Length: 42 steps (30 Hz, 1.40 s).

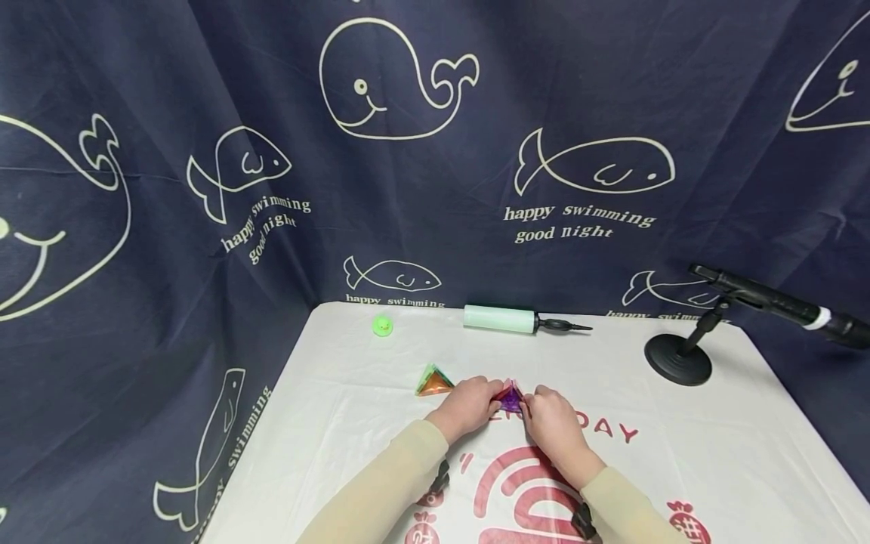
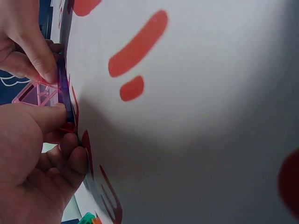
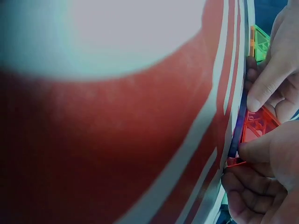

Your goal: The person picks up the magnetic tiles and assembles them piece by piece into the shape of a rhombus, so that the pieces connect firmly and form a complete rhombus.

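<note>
At the middle of the table, both hands pinch a small pyramid of translucent triangular magnetic tiles (image 1: 513,399), with purple, pink and red faces. My left hand (image 1: 469,408) grips its left side, thumb along the purple tile (image 2: 65,95). On the other side, my right hand (image 1: 553,423) holds it between thumb and fingers. A red tile (image 3: 254,128) shows between the two hands in the right wrist view. Left of my left hand stands another pyramid of tiles (image 1: 433,382), in orange and green.
A green rubber duck (image 1: 382,326) sits at the back left. Near the back edge lies a mint-green hand pump (image 1: 501,319). A black stand (image 1: 678,359) holding a dark rod-like device is at the right. Printed white cloth covers the table (image 1: 340,453); a navy curtain (image 1: 435,204) hangs behind.
</note>
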{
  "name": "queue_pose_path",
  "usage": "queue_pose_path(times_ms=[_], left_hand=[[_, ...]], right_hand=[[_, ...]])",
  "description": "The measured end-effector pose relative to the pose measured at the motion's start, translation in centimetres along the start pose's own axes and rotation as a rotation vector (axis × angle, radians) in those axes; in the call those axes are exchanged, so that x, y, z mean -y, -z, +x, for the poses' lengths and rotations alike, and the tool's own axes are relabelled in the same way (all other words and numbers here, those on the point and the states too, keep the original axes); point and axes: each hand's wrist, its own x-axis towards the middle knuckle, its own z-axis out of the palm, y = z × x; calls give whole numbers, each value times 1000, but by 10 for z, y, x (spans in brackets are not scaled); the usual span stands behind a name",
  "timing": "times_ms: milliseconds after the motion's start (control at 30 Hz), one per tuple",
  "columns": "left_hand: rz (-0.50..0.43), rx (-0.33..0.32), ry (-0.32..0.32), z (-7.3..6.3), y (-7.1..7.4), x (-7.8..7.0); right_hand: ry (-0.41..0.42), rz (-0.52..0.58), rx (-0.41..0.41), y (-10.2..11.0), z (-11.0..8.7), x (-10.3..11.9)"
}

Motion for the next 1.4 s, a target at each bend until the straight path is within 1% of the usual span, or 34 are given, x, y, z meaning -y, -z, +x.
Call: queue_pose_path(times_ms=[100,200,333,500,733,967,1133,1267,1400], left_hand=[[12,-6,0,-1,1,0],[12,-7,4,-1,2,-1],[-1,-9,13,-2,3,-1],[-25,-21,25,-1,2,-1],[-60,-15,47,-1,1,0],[-127,-6,83,-1,-1,4],[-168,19,102,-1,0,5],[-242,26,116,-4,1,9],[-324,6,111,-9,-1,13]], right_hand=[[7,-12,-8,-1,0,1],[-4,-8,6,0,0,1],[-19,-5,28,3,0,3],[-23,-7,25,5,1,2],[-61,46,47,5,0,-1],[-112,123,88,11,2,-2],[-147,156,155,18,1,-3],[-175,199,193,23,0,-6],[-188,261,234,28,2,-15]])
